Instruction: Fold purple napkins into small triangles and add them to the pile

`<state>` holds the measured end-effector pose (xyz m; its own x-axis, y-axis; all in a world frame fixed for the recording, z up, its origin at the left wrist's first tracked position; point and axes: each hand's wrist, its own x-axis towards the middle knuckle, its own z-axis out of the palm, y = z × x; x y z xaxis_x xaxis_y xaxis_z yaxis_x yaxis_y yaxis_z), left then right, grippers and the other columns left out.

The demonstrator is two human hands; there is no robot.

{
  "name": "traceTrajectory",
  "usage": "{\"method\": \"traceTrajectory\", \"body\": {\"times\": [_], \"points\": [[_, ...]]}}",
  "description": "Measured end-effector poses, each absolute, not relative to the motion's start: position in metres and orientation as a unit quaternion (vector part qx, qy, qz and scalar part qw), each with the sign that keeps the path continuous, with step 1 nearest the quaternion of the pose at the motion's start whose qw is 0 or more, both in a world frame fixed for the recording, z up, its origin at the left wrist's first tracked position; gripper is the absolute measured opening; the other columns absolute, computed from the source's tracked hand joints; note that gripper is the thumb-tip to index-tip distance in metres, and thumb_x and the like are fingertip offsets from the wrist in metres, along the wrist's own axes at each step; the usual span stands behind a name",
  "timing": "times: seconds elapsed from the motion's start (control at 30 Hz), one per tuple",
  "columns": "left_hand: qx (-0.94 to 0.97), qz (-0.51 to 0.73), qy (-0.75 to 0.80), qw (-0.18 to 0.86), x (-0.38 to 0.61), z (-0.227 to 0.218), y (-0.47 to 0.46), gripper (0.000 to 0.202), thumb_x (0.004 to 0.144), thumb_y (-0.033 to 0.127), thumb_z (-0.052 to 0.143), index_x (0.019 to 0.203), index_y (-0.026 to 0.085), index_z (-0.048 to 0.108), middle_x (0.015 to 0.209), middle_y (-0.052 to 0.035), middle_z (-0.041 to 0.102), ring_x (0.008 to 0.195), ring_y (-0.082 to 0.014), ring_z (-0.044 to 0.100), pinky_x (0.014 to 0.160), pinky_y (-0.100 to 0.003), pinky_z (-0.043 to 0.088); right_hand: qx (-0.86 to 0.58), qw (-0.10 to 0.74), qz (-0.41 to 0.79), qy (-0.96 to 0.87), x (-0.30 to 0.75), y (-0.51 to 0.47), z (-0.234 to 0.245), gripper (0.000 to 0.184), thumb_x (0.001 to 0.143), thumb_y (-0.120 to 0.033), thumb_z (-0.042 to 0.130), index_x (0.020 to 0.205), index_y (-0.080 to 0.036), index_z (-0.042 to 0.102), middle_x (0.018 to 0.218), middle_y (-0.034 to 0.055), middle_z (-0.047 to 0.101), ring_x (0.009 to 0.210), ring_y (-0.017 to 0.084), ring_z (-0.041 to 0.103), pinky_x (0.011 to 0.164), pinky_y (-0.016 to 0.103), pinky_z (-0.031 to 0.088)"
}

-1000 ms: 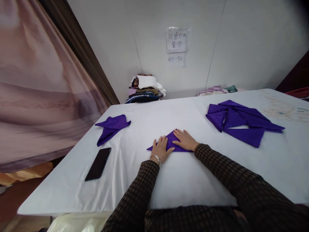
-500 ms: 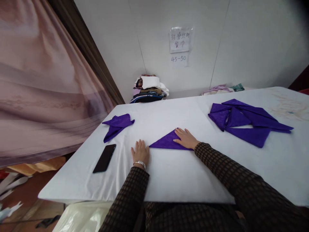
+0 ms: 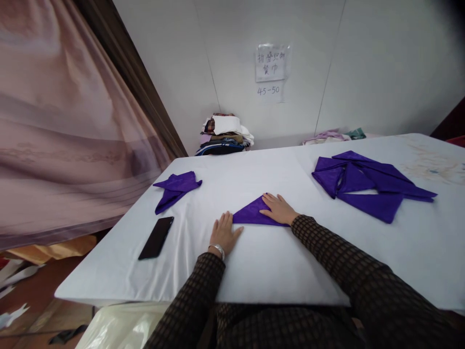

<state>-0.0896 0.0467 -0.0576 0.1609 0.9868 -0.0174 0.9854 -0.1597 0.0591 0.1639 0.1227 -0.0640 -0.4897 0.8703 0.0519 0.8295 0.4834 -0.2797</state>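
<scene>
A purple cloth napkin point(image 3: 250, 213), folded into a triangle, lies flat on the white-covered table point(image 3: 283, 271) in front of me. My right hand point(image 3: 279, 209) rests on its right part with the fingers spread, hiding that end. At the napkin's left tip is my left hand point(image 3: 223, 232), laid on the table with its fingers stretched out; the fingertips cover or touch the tip, and I cannot tell which. A silvery bracelet circles the left wrist.
A folded purple cloth point(image 3: 178, 186) and a dark phone point(image 3: 157, 237) lie to the left. Several purple cloths point(image 3: 385, 203) overlap on the right. Behind the table's far edge are a stack of folded fabrics point(image 3: 225, 138) and more cloth point(image 3: 330, 137). A pink curtain point(image 3: 72, 121) hangs at left.
My left hand has slid right, onto or against the napkin's left tip. The right hand has stayed in place on the napkin.
</scene>
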Motion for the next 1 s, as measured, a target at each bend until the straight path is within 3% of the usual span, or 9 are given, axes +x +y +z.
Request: {"method": "traceTrajectory", "body": {"times": [0.23, 0.47, 0.73, 0.87, 1.0], "points": [[0.663, 0.019, 0.748, 0.005, -0.118, -0.044, 0.041, 0.066, 0.091, 0.053, 0.03, 0.14, 0.009, 0.035, 0.148, -0.0162, 0.03, 0.139, -0.0293, 0.023, 0.111, -0.052, 0.021, -0.496, 0.099, 0.116, -0.855, 0.164, 0.122, -0.064, 0.075, 0.088, -0.065, 0.023, 0.145, -0.016, 0.029, 0.151, 0.0104, 0.025, 0.14, 0.026, 0.017, 0.111, 0.049, 0.012], [0.813, 0.062, 0.579, -0.008, -0.063, -0.043, 0.047, 0.064, 0.091, 0.053, 0.031, 0.141, 0.013, 0.034, 0.149, -0.0127, 0.029, 0.14, -0.025, 0.021, 0.114, -0.047, 0.015, -0.5, 0.092, 0.113, -0.854, 0.163, 0.121, -0.062, 0.075, 0.088, -0.066, 0.023, 0.145, -0.016, 0.028, 0.151, 0.0108, 0.024, 0.14, 0.026, 0.017, 0.111, 0.049, 0.012], [0.756, 0.021, 0.652, 0.043, -0.097, -0.058, 0.061, 0.062, 0.091, 0.053, 0.028, 0.142, 0.018, 0.03, 0.151, -0.0096, 0.027, 0.14, -0.0239, 0.02, 0.112, -0.05, 0.017, -0.5, 0.095, 0.103, -0.855, 0.164, 0.122, -0.064, 0.073, 0.089, -0.065, 0.024, 0.144, -0.017, 0.03, 0.151, 0.0108, 0.026, 0.139, 0.026, 0.018, 0.111, 0.049, 0.013], [0.686, 0.012, 0.726, 0.043, -0.105, -0.047, 0.061, 0.066, 0.09, 0.057, 0.028, 0.141, 0.015, 0.032, 0.151, -0.0133, 0.026, 0.14, -0.0276, 0.019, 0.11, -0.056, 0.017, -0.498, 0.099, 0.109, -0.854, 0.164, 0.122, -0.064, 0.073, 0.089, -0.065, 0.023, 0.144, -0.018, 0.03, 0.151, 0.0104, 0.026, 0.139, 0.026, 0.018, 0.111, 0.049, 0.013], [0.754, 0.048, 0.655, 0.003, -0.072, -0.039, 0.054, 0.065, 0.091, 0.056, 0.028, 0.142, 0.015, 0.032, 0.151, -0.0127, 0.025, 0.14, -0.0264, 0.018, 0.113, -0.052, 0.014, -0.501, 0.096, 0.113, -0.853, 0.163, 0.122, -0.062, 0.075, 0.088, -0.065, 0.024, 0.145, -0.015, 0.029, 0.151, 0.0111, 0.025, 0.14, 0.026, 0.018, 0.111, 0.05, 0.013]]}}
